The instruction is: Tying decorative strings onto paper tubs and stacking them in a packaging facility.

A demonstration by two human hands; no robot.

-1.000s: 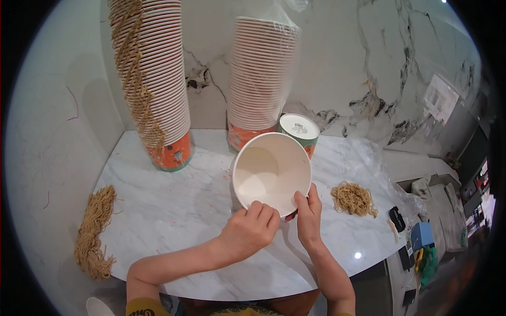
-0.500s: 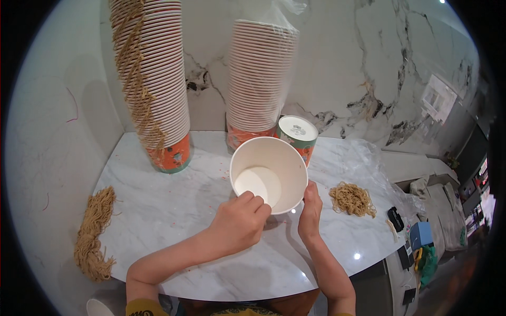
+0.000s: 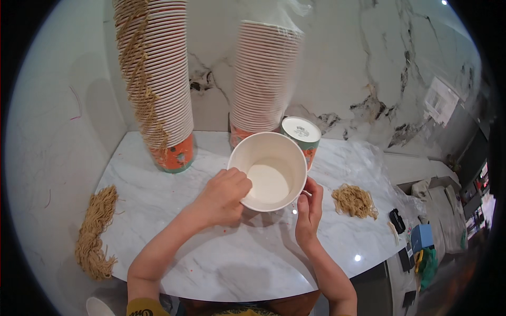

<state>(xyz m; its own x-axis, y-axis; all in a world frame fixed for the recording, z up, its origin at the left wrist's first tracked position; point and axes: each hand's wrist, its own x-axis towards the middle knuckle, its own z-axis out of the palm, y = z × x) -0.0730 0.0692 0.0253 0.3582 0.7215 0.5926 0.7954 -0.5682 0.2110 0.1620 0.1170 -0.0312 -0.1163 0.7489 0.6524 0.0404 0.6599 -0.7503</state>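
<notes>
A plain white paper bucket [image 3: 271, 171] is sitting near the middle of the view, over the tabletop [image 3: 211, 263], its round mouth facing up toward the wearer. Its rolled rim is forming a pale, nearly circular ring, and its smooth inner wall is narrowing to a flat, round base. The base is showing creamy white, the wall above it slightly greyer with soft shading, and nothing is lying inside. Whether the underside is touching the tabletop cannot be told.

Taking the bucket as the clock's centre, the left hand [image 3: 225, 194] is gripping the rim at 8 o'clock, knuckles up, its fingers curling closed over the edge; its thumb is hidden. The right hand [image 3: 310, 210] is cupping the outer wall at 4 o'clock, half open, thumb and fingers parted; how firmly it is pressing cannot be told.

An upturned orange-and-green paper bucket [image 3: 301, 132] is standing at 1 o'clock, a plastic-wrapped bucket stack [image 3: 266, 79] is rising at 12, and a tangle of tan strands [image 3: 354, 201] is lying just past 3.
</notes>
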